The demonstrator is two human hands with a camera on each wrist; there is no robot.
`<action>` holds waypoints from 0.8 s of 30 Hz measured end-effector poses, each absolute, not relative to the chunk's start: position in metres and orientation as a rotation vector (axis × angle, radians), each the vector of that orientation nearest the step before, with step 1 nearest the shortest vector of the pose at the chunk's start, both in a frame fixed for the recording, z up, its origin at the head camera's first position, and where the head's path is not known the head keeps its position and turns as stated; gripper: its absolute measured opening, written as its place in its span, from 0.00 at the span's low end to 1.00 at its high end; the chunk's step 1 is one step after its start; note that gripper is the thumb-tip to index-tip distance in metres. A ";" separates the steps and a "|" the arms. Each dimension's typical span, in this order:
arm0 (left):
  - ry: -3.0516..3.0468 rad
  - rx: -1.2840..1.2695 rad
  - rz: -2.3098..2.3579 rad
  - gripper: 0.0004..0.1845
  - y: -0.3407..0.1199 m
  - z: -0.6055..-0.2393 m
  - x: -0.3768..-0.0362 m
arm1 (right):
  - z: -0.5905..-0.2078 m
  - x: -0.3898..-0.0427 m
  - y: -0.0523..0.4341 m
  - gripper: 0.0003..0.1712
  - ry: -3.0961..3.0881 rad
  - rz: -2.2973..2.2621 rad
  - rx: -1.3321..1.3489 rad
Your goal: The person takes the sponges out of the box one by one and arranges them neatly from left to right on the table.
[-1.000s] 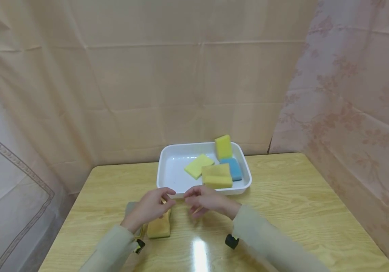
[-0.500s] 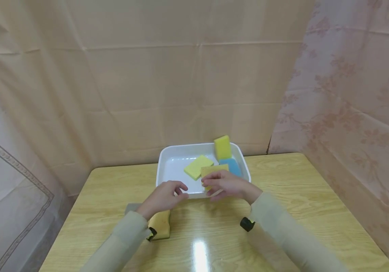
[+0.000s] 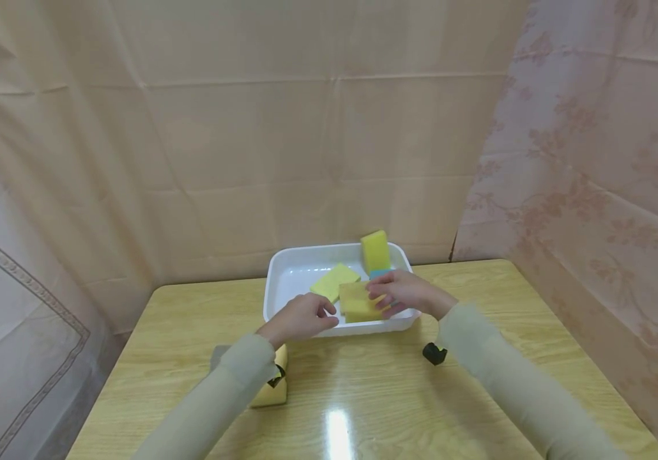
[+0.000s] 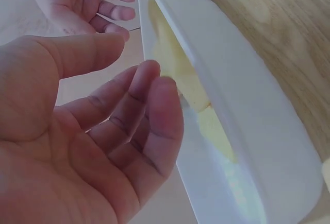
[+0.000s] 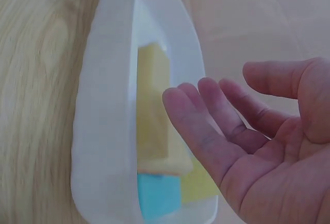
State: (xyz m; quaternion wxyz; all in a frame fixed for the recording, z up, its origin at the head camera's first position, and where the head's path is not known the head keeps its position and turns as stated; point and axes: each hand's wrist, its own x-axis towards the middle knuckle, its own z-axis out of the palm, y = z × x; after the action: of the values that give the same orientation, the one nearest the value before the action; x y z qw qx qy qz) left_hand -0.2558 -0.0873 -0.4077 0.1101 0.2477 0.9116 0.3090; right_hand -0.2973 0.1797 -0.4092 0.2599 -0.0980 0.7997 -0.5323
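Hovering over the near edge of the white plastic tray [image 3: 283,268], both hands hold nothing: the left hand [image 3: 300,317] is relaxed with loose fingers, and the right hand [image 3: 406,292] is released just beside the orange-yellow rectangular sponge [image 3: 358,303]. This sponge lies in the tray's near right part, next to a blue sponge [image 5: 159,195]. Another yellow sponge [image 3: 271,393] lies on the wooden table [image 3: 507,306], near left.

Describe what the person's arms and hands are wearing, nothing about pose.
Both arms wear long, loose sleeves of pale grey-green cloth reaching the wrists. The left hand and right hand are bare, with no gloves or rings visible. A small black device sits under the right wrist, another under the left.
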 end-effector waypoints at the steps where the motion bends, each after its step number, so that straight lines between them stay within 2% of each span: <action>1: 2.679 0.721 0.894 0.12 -0.085 -0.407 -0.257 | -0.409 -0.299 0.181 0.26 2.178 -1.435 -0.255; 10: 2.633 0.739 0.735 0.10 -0.073 -0.409 -0.271 | -0.406 -0.314 0.188 0.27 2.250 -1.294 -0.181; 15: 2.564 0.709 0.648 0.20 -0.065 -0.408 -0.280 | -0.405 -0.321 0.188 0.26 2.265 -1.205 -0.177; 24: 2.463 0.516 0.616 0.24 -0.056 -0.401 -0.290 | -0.403 -0.327 0.184 0.20 2.318 -1.039 -0.163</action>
State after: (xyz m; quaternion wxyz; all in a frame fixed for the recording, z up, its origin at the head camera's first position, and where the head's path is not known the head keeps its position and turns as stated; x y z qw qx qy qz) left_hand -0.2905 -0.0559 -0.4005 0.2720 0.1916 0.9149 0.2288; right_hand -0.3272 0.1840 -0.4032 0.2938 -0.0613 0.8704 -0.3903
